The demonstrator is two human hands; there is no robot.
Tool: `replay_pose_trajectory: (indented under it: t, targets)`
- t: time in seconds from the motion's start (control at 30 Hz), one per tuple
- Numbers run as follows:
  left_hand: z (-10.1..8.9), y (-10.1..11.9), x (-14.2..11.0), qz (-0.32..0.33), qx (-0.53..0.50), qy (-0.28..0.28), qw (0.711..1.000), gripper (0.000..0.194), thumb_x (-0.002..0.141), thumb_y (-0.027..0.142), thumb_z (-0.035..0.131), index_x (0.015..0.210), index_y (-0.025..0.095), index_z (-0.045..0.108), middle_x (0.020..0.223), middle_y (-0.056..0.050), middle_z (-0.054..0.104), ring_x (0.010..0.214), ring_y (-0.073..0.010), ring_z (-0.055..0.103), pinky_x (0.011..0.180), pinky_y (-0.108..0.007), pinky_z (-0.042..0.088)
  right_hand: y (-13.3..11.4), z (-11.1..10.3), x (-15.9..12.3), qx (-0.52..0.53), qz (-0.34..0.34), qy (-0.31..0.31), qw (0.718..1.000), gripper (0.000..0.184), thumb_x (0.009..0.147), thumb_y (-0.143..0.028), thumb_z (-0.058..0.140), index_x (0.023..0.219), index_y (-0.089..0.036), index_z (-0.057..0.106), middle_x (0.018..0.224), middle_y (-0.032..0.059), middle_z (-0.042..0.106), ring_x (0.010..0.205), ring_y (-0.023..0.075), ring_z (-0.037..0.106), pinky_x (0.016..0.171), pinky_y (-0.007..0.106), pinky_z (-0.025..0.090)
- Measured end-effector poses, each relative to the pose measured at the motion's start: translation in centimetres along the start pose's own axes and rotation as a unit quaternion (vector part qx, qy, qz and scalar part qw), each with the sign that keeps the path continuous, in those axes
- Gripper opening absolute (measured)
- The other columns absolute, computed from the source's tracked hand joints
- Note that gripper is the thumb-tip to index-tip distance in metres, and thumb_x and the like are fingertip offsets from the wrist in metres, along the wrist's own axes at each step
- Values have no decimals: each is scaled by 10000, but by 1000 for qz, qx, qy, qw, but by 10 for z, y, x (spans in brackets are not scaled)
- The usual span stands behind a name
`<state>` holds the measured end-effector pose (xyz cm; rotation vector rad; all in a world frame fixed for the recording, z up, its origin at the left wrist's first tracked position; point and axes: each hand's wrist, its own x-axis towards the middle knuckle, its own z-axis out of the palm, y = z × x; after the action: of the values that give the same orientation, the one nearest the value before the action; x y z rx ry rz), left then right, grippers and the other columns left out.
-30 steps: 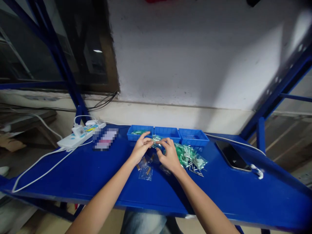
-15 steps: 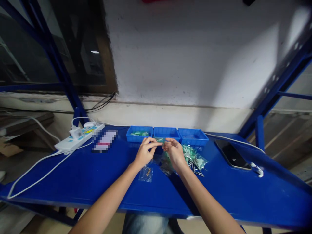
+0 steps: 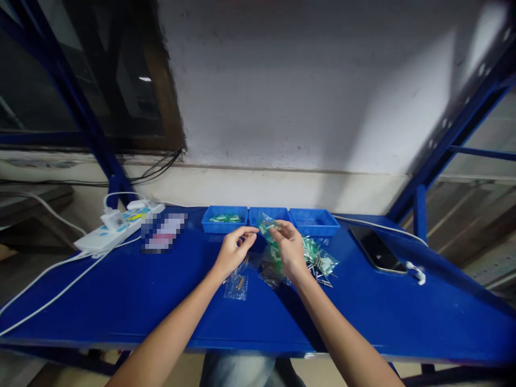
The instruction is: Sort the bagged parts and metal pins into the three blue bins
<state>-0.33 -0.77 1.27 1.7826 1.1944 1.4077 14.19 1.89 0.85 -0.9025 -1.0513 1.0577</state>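
A: Where is the small clear packet (image 3: 264, 224)?

B: It is raised on the near side of the middle box (image 3: 253, 217) and hides a part of it. The right hand (image 3: 292, 248) pinches the packet between thumb and fingers. Inside I see green colour and some thin dark sticks.

A: And the left hand (image 3: 233, 251)?

B: Its thumb and forefinger are brought close together, just beside the packet's left edge. Whether they touch it, I cannot tell.

A: How is the room around the middle box?

B: The left box (image 3: 220, 229), with green packets (image 3: 226, 219) in it, and the right box (image 3: 314, 230) stand at its two sides. The three make one row, so beyond the hands there is a boundary. On its near right lies a heap of packets and metal pins (image 3: 313, 248), close to the right hand.

A: And nearer to the person?

B: A clear bag with brass-coloured pins (image 3: 236, 291) lies slightly to its left. The table's front edge (image 3: 226, 348) is well apart from both hands.

A: At the sides?

B: Far left of the middle box is a power strip (image 3: 97, 239); far right, a dark phone (image 3: 377, 250). Wide blue tabletop (image 3: 137, 285) gives side room.
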Motion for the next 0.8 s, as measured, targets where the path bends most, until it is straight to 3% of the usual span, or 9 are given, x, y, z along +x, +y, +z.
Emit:
replay_pose_trajectory:
  t: [0.17, 0.3, 0.4, 0.53, 0.6, 0.7, 0.8]
  targets:
    - [-2, -6, 7, -179, -173, -6, 969, 549, 833, 594, 397, 859, 115, 664, 714, -57, 610, 580, -116, 535, 480, -211, 332, -4, 1, -7, -122, -124, -80, 981, 88, 735, -239, 553, 791, -186, 595, 813, 28, 606, 787, 167, 565, 715, 297, 434]
    - [-4, -8, 9, -229, -281, 14, 932, 476, 751, 574, 542, 840, 114, 625, 709, -50, 625, 565, -111, 558, 490, -203, 351, -4, 2, -13, -233, -247, -94, 936, 147, 742, -144, 496, 760, -201, 630, 896, 51, 573, 918, 197, 538, 830, 350, 419]
    - [-5, -8, 9, -190, -262, 21, 946, 330, 693, 399, 674, 880, 130, 631, 767, -44, 641, 619, -120, 571, 517, -199, 362, -2, 2, -15, -281, -261, -73, 921, 218, 725, -105, 476, 791, -209, 655, 994, 71, 526, 1005, 219, 498, 906, 399, 386]
    - [-6, -9, 7, -85, -153, 45, 984, 251, 737, 310, 643, 947, 173, 651, 865, -55, 653, 749, -164, 579, 574, -226, 403, -2, 1, -14, -275, -201, -50, 939, 213, 723, -162, 521, 863, -203, 676, 1032, 89, 494, 1026, 241, 482, 880, 403, 406]
    - [-6, -9, 6, -19, -65, 41, 997, 198, 760, 275, 616, 931, 197, 676, 942, -65, 643, 848, -193, 576, 637, -258, 435, -3, 2, -13, -236, -142, -57, 960, 187, 755, -279, 559, 866, -191, 680, 978, 84, 531, 952, 230, 515, 809, 362, 434]
    - [-5, -6, 3, 81, 55, 11, 995, 203, 767, 183, 576, 919, 233, 700, 989, -64, 606, 961, -211, 549, 773, -315, 451, -4, 3, -10, -163, -47, -94, 981, 298, 805, -432, 521, 808, -167, 658, 766, 36, 590, 746, 174, 544, 673, 284, 438]
    - [-2, -2, 0, 121, 97, -15, 988, 261, 759, 180, 589, 988, 255, 689, 1019, -62, 587, 1018, -215, 524, 902, -355, 405, -1, 1, -7, -140, -47, -89, 985, 281, 808, -412, 523, 820, -155, 635, 688, 10, 608, 664, 151, 542, 626, 259, 431]
